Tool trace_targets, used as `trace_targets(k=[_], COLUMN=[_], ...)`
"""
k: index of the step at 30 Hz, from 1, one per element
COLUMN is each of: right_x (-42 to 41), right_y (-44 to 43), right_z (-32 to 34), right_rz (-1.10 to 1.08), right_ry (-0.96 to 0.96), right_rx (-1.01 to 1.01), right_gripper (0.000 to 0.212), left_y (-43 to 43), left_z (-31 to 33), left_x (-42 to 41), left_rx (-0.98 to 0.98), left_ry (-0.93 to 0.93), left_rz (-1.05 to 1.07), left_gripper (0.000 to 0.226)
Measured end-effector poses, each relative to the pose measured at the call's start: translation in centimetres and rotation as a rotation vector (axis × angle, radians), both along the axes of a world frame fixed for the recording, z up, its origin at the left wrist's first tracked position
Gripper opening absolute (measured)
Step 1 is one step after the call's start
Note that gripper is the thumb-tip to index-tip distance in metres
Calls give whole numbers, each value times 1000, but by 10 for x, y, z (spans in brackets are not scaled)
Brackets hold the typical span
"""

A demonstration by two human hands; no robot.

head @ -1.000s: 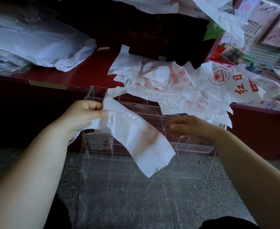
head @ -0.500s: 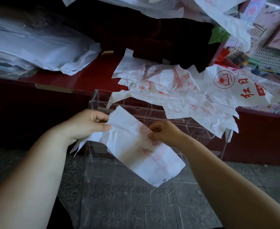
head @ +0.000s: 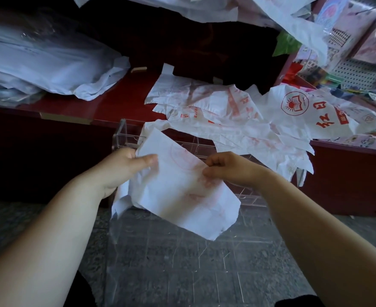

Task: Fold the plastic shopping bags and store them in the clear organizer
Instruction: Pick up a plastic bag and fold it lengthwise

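A white plastic bag with faint red print (head: 182,191), folded into a long strip, hangs in the air between both hands. My left hand (head: 120,169) pinches its upper left edge with thumb on top. My right hand (head: 229,169) pinches its right edge. Below and behind the bag stands the clear organizer (head: 125,134), a see-through box with gridded compartments, on the floor against the red counter. More white bags with red print (head: 238,120) lie unfolded on the counter and hang over its edge above the organizer.
The red counter (head: 120,100) runs across the back. A stack of white plastic-wrapped goods (head: 40,63) sits on its left. Hanging bags (head: 293,23) and a pegboard display (head: 355,72) crowd the upper right. Speckled grey floor (head: 182,273) lies below.
My right hand came off the organizer's rim and took hold of the bag's right edge. The bag now hangs wider and flatter between both hands.
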State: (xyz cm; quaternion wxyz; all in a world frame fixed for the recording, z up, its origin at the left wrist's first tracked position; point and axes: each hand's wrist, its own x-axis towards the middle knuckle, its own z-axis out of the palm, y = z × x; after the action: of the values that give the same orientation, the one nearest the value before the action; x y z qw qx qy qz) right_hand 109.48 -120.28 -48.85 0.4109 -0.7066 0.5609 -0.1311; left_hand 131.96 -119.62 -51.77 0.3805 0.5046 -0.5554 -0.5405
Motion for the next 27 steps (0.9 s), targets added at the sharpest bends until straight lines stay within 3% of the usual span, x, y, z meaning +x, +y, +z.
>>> trace_targets(k=[4,6,10,13,16,18,22,24,25,27], right_x=[-12,-20,-39,-59,-82,-89,-78,-69,-66,-65], right_y=[1,3,8,10,14,20,35,39,39,38], right_z=[3,1,-11,-14,-22,-34,-50,-54,-55,-58], right_rz=[86,130,89,-110,-262,-265,-302,-445,-519,-608], right_ry=[47,53,97,-299,-759,-890,-822,-773,-739,-731], right_rx=[102,180,210,194,169,161,201,180,145,115], right_gripper=[4,9,6,8,64,79,69,22,11,20], left_y=[-1,-2,-2,-3,-5,-6,-6,-6,-7,-7], left_z=[6,8,10,9,6,3,0,-3,-6,-10], left_x=[7,11,13,12,10,6,-3,-5,-4,-2], left_rx=[35,35,41,52,99,137,197,205,201,210], left_ry=[202,293,363,377,448,464,474,428,377,265], left_rz=[148,189,207,230,282,295,333,356,355,300], left_gripper=[22,22,26,24,43,44,21,18,16,14])
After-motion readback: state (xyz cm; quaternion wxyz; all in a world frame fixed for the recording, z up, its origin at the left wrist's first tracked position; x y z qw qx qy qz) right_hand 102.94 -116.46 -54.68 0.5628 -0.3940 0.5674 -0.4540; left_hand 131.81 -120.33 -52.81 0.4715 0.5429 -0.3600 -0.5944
